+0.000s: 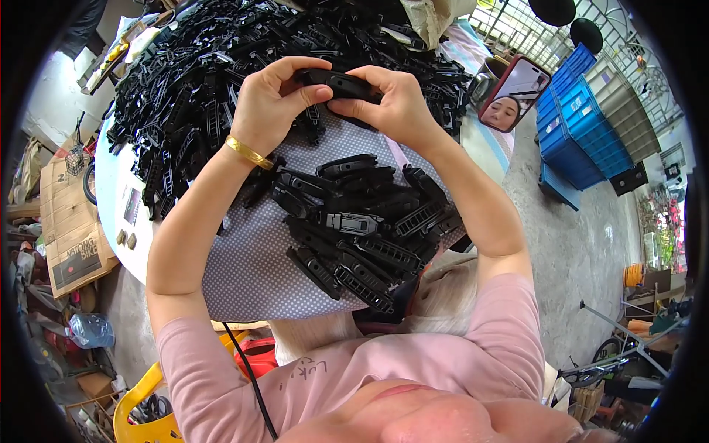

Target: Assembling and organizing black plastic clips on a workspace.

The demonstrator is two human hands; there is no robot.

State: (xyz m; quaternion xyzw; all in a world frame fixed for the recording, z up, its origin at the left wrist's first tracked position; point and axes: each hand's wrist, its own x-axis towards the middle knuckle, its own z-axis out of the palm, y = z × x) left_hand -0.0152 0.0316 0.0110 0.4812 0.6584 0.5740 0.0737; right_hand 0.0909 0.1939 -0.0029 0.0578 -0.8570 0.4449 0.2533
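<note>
Between my two hands, over the far part of the table, a long black plastic part (343, 84) lies nearly level. My left hand (279, 96) grips its left end with thumb and fingers, a gold bracelet (249, 152) round that wrist. At the other end, my right hand (390, 102) pinches it between thumb and fingers. Closer to me is a small heap of similar black plastic parts (354, 223), some with ladder-like slots. A far bigger pile of black parts (193, 96) covers the back and left of the table.
A dotted cloth (244, 277) covers the round table. Right of the pile stands a phone (515, 94) in a red case. Blue crates (572, 125) are stacked on the floor at right. Flattened cardboard (70, 214) leans at left, and a yellow chair (140, 402) is at lower left.
</note>
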